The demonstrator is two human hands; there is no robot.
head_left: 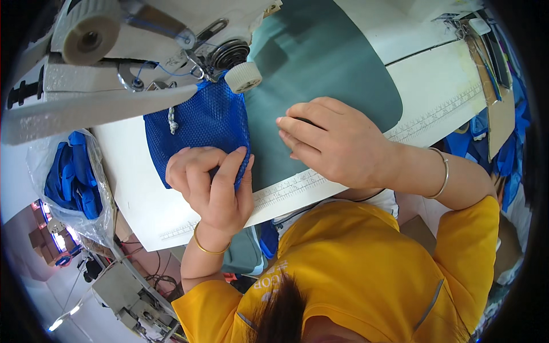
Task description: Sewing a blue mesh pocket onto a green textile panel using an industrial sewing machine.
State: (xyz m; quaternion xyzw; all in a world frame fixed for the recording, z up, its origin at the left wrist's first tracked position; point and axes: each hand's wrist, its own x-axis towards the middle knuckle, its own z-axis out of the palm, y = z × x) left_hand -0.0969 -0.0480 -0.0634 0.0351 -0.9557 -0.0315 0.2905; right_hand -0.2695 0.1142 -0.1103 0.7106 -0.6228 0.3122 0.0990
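Under the sewing machine [160,34] head lies a blue mesh piece [197,126], its top edge near the needle area. A knotted grey cord end [172,121] rests on the mesh. My left hand [211,180] pinches the mesh's lower right edge between thumb and fingers. My right hand [340,137] is curled over a smooth teal panel [337,63], fingertips close to its surface. A sliver of something dark shows between the right fingers; what it is stays hidden. Blue thread runs through the machine's guides beside a round tension dial [230,54].
A printed ruler strip [297,186] follows the near edge of the white table [137,200]. Left of it hangs a clear plastic bag [103,194] of blue fabric pieces. Far right sits a cardboard holder [486,74] with tools, above more blue fabric. A pale bar [97,114] juts across the left.
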